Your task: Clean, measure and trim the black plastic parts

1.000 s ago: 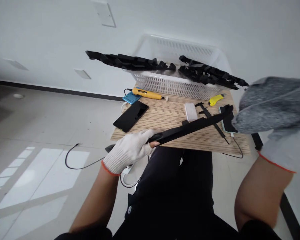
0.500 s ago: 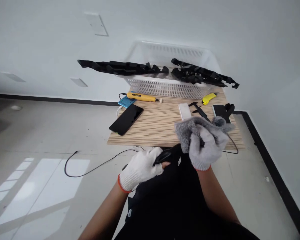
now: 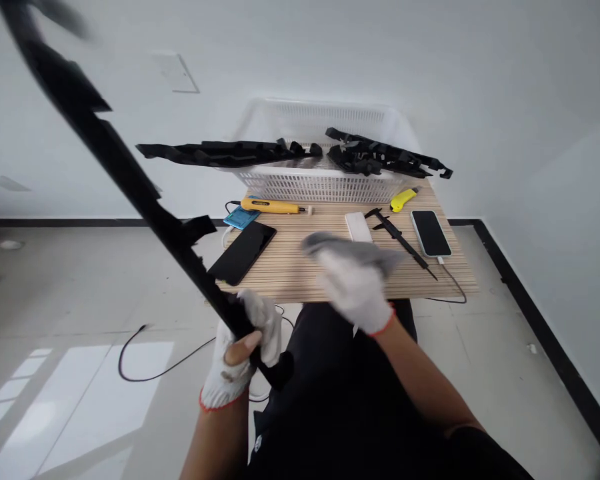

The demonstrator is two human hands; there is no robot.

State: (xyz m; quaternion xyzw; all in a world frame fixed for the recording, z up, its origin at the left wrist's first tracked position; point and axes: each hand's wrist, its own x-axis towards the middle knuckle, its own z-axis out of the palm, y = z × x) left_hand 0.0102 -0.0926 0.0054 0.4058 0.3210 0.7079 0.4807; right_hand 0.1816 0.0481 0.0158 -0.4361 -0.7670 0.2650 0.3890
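My left hand [image 3: 250, 340], in a white knitted glove with the thumb tip bare, is closed round the lower end of a long black plastic trim strip [image 3: 150, 207]. The strip slants up to the far upper left and has clips along one edge. My right hand [image 3: 353, 287], gloved too and blurred by motion, grips a grey cloth [image 3: 350, 247] above the front of the table. Cloth and strip are apart. Behind the hands, more black plastic strips [image 3: 230, 153] lie across a white plastic basket [image 3: 325, 190].
On the wooden table [image 3: 290, 267] lie a black phone [image 3: 245, 253], a yellow pen-shaped power tool [image 3: 273, 206], a blue item [image 3: 240, 217], a white block [image 3: 359, 227], a black caliper [image 3: 400, 237], a yellow cutter [image 3: 404, 199] and a cabled phone [image 3: 431, 233]. A cable [image 3: 165, 377] trails at left.
My left hand has moved left and down, and the strip now points up to the upper left. My right hand has moved left with the cloth, uncovering the caliper and the cabled phone.
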